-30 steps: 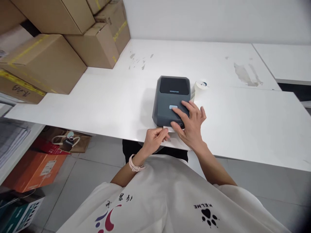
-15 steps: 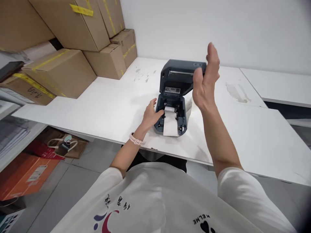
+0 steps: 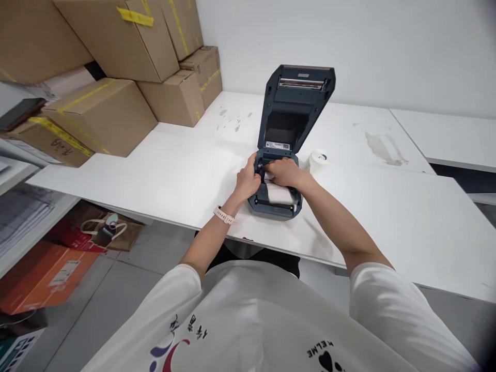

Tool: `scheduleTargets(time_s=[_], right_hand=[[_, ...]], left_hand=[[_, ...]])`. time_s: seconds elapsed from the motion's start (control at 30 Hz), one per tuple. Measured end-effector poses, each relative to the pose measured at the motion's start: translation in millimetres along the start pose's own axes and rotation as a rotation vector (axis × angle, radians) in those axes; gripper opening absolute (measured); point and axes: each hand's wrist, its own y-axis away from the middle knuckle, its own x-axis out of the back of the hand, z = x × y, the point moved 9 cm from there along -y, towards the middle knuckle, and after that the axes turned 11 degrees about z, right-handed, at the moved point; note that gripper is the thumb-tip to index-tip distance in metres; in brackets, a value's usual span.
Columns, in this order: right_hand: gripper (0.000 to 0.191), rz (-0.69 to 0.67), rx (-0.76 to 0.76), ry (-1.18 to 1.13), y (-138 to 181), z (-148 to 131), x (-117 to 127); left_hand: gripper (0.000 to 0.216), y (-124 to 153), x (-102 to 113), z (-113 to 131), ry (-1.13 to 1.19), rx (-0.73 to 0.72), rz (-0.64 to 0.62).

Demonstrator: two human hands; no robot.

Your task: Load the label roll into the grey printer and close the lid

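Observation:
A dark blue-grey label printer [image 3: 267,208] stands on the table with its lid [image 3: 296,103] raised and leaning back. My left hand [image 3: 248,181] clasps the left wall of the printer body, its thumb over the inner edge. Down in the bay, my right hand [image 3: 285,171] has its fingers curled round a small white label roll [image 3: 268,176], largely covered by that hand. From this roll a white paper strip [image 3: 281,194] runs toward the front, ending short of the front roller. Just right of the printer sits a larger white paper roll [image 3: 318,161].
Stacked cardboard boxes [image 3: 104,113] with yellow tape occupy the table's left end against the wall. The white tabletop [image 3: 186,170] has stained patches at the back. An orange box [image 3: 50,276] and a paper bag [image 3: 124,235] lie on the floor at left.
The lid has gone from half raised to wide back. My right hand has moved from beside the lid down into the bay. The paper strip has drawn back from the front edge.

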Motion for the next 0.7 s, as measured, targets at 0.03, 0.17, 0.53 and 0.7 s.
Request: scheduleTargets(time_s=[0.03,0.17,0.53,0.7], right_hand=[[0.038,-0.014,0.022,-0.014,-1.1,-0.3,-0.7],[0.043,0.029,0.138,-0.363,29.8,8.5,29.6],[0.055,0.501,-0.591,-1.061,164.5,178.1,-24.5],[0.058,0.437,-0.689,-1.138,164.0,200.2,-62.4]], left_hand=[[0.086,0.1,0.5,-1.1,0.003,0.007,0.002],[0.083,1.0,1.6,-5.8,0.053,0.033,0.014],[0.079,1.7,0.1,-5.0,0.074,0.025,0.025],[0.077,3.1,0.9,-4.1,0.087,0.022,0.02]])
